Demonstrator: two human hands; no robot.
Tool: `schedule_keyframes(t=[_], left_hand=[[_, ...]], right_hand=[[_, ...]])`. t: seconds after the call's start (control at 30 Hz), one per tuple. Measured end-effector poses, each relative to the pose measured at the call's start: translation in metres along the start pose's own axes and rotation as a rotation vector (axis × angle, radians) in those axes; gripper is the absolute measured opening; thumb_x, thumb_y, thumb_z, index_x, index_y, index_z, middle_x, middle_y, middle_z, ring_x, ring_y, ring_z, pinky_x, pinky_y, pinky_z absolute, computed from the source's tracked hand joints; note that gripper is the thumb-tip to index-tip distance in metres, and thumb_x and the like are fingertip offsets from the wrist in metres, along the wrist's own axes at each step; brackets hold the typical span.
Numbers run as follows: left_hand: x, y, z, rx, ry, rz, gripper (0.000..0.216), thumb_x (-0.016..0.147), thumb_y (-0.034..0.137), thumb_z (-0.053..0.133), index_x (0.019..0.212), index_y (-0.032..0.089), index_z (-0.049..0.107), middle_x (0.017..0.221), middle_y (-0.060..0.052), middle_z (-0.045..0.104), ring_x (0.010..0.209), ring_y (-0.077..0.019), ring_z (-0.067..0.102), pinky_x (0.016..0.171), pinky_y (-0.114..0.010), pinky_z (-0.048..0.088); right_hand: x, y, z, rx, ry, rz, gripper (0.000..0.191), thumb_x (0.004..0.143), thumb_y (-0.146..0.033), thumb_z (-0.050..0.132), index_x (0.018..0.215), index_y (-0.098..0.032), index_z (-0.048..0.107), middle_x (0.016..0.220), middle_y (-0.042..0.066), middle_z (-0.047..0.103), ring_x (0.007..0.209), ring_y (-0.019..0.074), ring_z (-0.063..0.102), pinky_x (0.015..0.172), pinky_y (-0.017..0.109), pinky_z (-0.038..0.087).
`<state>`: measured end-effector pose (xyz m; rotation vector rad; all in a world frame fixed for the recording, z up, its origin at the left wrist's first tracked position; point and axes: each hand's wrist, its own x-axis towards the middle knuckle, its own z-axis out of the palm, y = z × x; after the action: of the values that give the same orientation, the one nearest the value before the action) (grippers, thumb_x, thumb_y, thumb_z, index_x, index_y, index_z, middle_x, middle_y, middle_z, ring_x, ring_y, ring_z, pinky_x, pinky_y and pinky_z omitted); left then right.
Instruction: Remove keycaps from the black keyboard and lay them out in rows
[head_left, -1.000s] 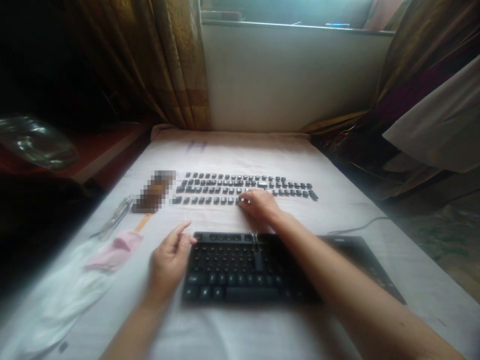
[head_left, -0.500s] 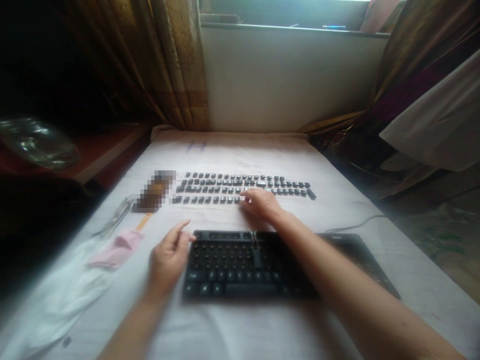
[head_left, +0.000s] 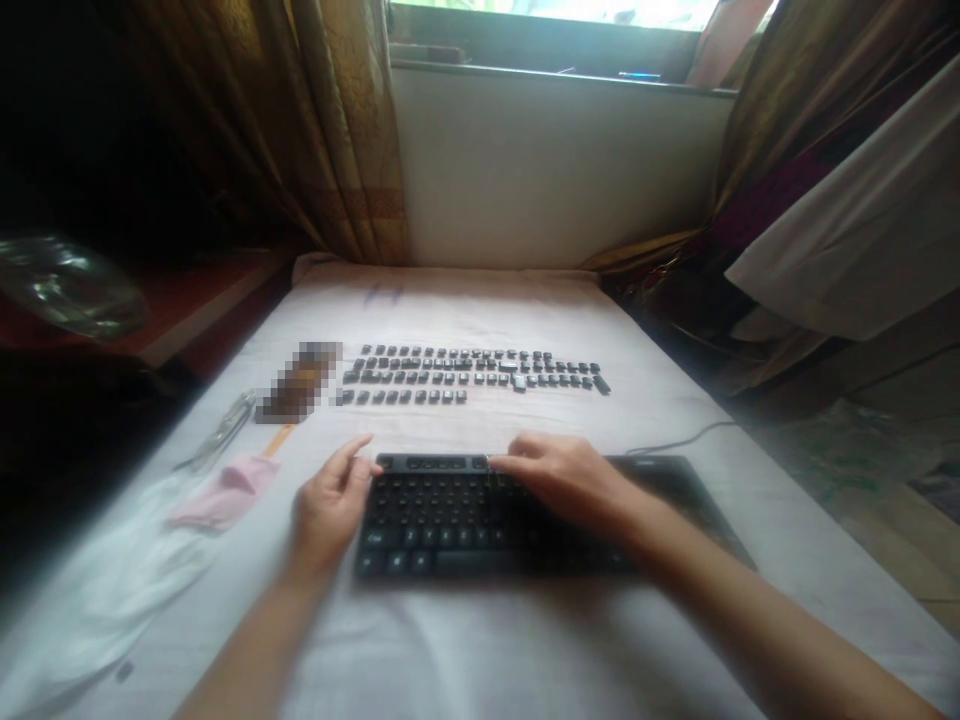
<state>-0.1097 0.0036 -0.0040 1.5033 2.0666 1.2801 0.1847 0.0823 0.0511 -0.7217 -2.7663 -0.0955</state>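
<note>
A black keyboard (head_left: 472,563) lies in front of me, its lower rows carrying keycaps and its upper rows largely stripped. By its top left corner rests my left hand (head_left: 330,505), index finger stretched out and thumb touching the corner. My right hand (head_left: 562,475) is over the keyboard's top middle, thumb and fingers pinched on the wire handles of a binder clip (head_left: 493,478). The clip's body is mostly hidden by the hand and shadow. Beyond the keyboard, loose black keycaps (head_left: 405,397) stand in several rows.
A white cloth (head_left: 112,590), a pink cloth (head_left: 229,490) and a metal tool (head_left: 225,425) lie on the left of the sheet-covered surface (head_left: 465,650). A blurred-out brown item (head_left: 300,385) is beside the keycaps. A cable (head_left: 682,440) trails off right.
My right hand has drawn back from the keycap rows to the binder clip on the keyboard and closed on its handles. My left hand stays at the corner. The view has shifted slightly.
</note>
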Motion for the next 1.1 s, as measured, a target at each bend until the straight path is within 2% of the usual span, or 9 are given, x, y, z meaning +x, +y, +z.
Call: schedule_keyframes(t=[0.13,0.3,0.47,0.57,0.63,0.73,0.83,0.97,1.1], left_hand=[[0.000,0.001,0.000,0.003,-0.009,0.007,0.052,0.085,0.052,0.048,0.115,0.016,0.069,0.077,-0.005,0.077,0.072,-0.0218,0.073,0.072,-0.031,0.057],[0.000,-0.002,0.000,0.006,-0.011,0.012,0.051,0.086,0.053,0.048,0.115,0.017,0.069,0.078,-0.005,0.077,0.074,-0.0221,0.073,0.073,-0.031,0.056],[0.000,-0.004,0.001,0.021,-0.016,0.003,0.050,0.085,0.052,0.048,0.115,0.018,0.070,0.077,-0.004,0.077,0.073,-0.0216,0.072,0.074,-0.031,0.056],[0.000,-0.004,0.001,0.015,-0.020,0.000,0.051,0.084,0.053,0.047,0.115,0.018,0.070,0.078,-0.004,0.077,0.074,-0.0221,0.072,0.073,-0.031,0.056],[0.000,-0.004,0.001,0.012,-0.021,0.001,0.052,0.084,0.053,0.047,0.115,0.018,0.070,0.079,-0.005,0.077,0.075,-0.0228,0.072,0.074,-0.032,0.056],[0.001,-0.004,0.001,0.018,-0.008,0.004,0.052,0.083,0.054,0.048,0.113,0.018,0.070,0.080,-0.005,0.077,0.078,-0.0235,0.073,0.076,-0.033,0.057],[0.003,-0.006,0.001,0.048,0.009,0.024,0.050,0.084,0.054,0.049,0.112,0.019,0.071,0.086,-0.006,0.078,0.081,-0.0238,0.073,0.078,-0.034,0.057],[0.005,-0.012,0.002,0.118,0.018,0.077,0.048,0.085,0.053,0.049,0.111,0.019,0.072,0.099,-0.009,0.077,0.088,-0.0249,0.071,0.083,-0.037,0.057],[0.005,-0.016,0.000,0.155,-0.010,0.099,0.046,0.087,0.052,0.048,0.114,0.021,0.071,0.103,-0.009,0.076,0.096,-0.0257,0.070,0.088,-0.039,0.056]], right_hand=[[-0.002,-0.011,0.000,-0.042,-0.024,-0.087,0.026,0.095,-0.012,0.054,0.111,-0.026,0.069,0.088,0.003,0.069,0.065,0.0143,0.061,0.056,0.023,0.045],[0.003,-0.016,0.007,-0.065,0.011,-0.135,0.016,0.098,-0.017,0.054,0.099,-0.021,0.070,0.086,0.005,0.067,0.061,0.0137,0.056,0.055,0.024,0.044],[0.007,-0.017,0.006,-0.122,-0.142,-0.172,0.016,0.096,-0.014,0.056,0.085,-0.015,0.067,0.086,0.007,0.067,0.065,0.0144,0.058,0.057,0.026,0.048],[0.005,-0.014,0.006,-0.116,-0.172,-0.253,0.016,0.095,-0.007,0.052,0.091,-0.014,0.066,0.094,0.010,0.069,0.072,0.0172,0.062,0.062,0.028,0.053],[0.002,-0.010,0.007,-0.046,-0.094,-0.238,0.019,0.094,-0.004,0.048,0.098,-0.013,0.065,0.098,0.012,0.070,0.077,0.0191,0.064,0.066,0.031,0.055],[-0.005,-0.002,0.007,0.220,0.194,-0.062,0.020,0.093,-0.007,0.046,0.101,-0.015,0.063,0.099,0.013,0.070,0.085,0.0199,0.067,0.074,0.033,0.058],[-0.018,0.004,0.001,0.595,0.445,0.282,0.013,0.092,-0.017,0.051,0.093,-0.019,0.063,0.086,0.006,0.070,0.079,0.0182,0.067,0.072,0.032,0.058],[-0.038,0.003,-0.006,1.124,0.542,0.780,0.014,0.083,-0.033,0.068,0.086,-0.020,0.066,0.071,0.000,0.068,0.063,0.0153,0.066,0.064,0.030,0.058],[-0.052,-0.003,-0.002,1.480,0.537,1.022,0.033,0.065,-0.041,0.085,0.083,-0.019,0.068,0.072,0.000,0.069,0.063,0.0140,0.067,0.063,0.028,0.058]])
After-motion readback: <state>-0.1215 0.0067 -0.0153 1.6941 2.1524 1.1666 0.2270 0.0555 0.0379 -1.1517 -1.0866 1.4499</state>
